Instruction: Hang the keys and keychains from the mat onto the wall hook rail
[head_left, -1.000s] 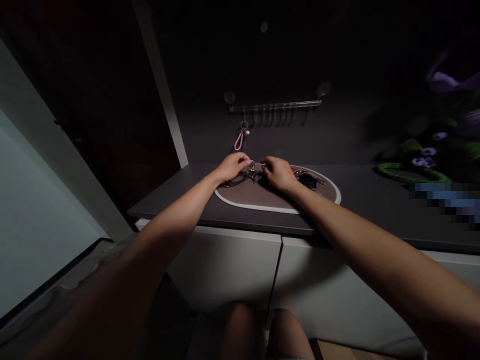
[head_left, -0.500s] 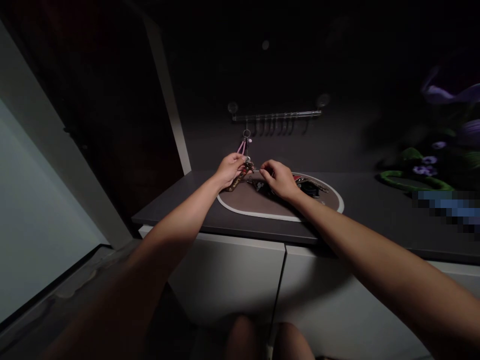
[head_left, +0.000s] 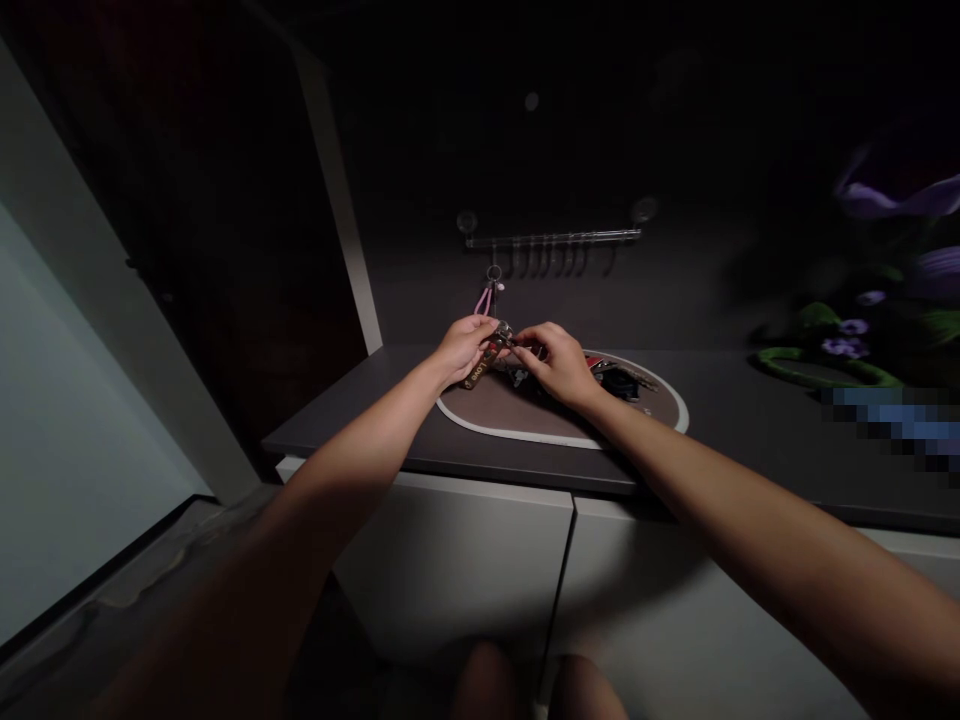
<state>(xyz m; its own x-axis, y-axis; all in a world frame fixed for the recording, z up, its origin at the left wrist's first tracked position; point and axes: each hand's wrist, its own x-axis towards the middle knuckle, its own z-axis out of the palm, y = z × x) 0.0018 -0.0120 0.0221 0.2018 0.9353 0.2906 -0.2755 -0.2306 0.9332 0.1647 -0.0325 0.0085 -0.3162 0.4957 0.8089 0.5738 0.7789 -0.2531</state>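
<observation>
at frame centre, your left hand (head_left: pixel 459 350) pinches the keychain (head_left: pixel 481 369); your right hand (head_left: pixel 559 365), narrowly curled, is at its metal end (head_left: pixel 504 331), grip unclear. steady the left pinch while the right works.

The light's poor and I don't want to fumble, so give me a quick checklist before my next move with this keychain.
1. Left hand holding the keychain marked "Love": ok.
2. Right hand close to the keychain's metal parts: ok.
3. Right fingers gripping metal: cannot tell.
4. Pink-looped keyring hanging below the clear rail: ok.
5. Black item resting on the oval mat: ok.
6. Bright lighting: not ok, dim.
</observation>
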